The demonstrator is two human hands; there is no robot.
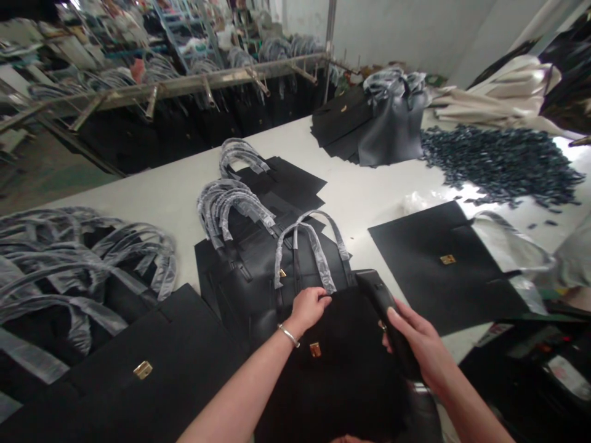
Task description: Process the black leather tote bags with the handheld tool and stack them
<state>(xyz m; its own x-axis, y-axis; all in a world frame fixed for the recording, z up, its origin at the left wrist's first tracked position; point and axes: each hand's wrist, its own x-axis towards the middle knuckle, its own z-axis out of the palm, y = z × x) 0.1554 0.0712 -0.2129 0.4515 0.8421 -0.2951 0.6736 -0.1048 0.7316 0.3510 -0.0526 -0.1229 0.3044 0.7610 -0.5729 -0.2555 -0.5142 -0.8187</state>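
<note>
My left hand point(310, 309), with a silver bangle at the wrist, is closed at the top edge of a black bag panel point(341, 375), by the base of a plastic-wrapped handle point(318, 246). A small gold clasp point(314, 350) sits on this panel below my fingers. My right hand point(410, 335) is wrapped round a long black hand-held tool point(381, 295), whose exact kind I cannot make out. The tool slants over the panel's right side, its broad end near the top edge. Whether it touches the panel, I cannot tell.
Black panels with wrapped handles point(235, 209) overlap behind my hands; more handles point(83, 277) heap at left. Another panel point(429, 264) lies at right on the white table point(360, 191). Beyond are small dark pieces point(503, 160), stacked bags point(392, 123) and a metal rack point(180, 83).
</note>
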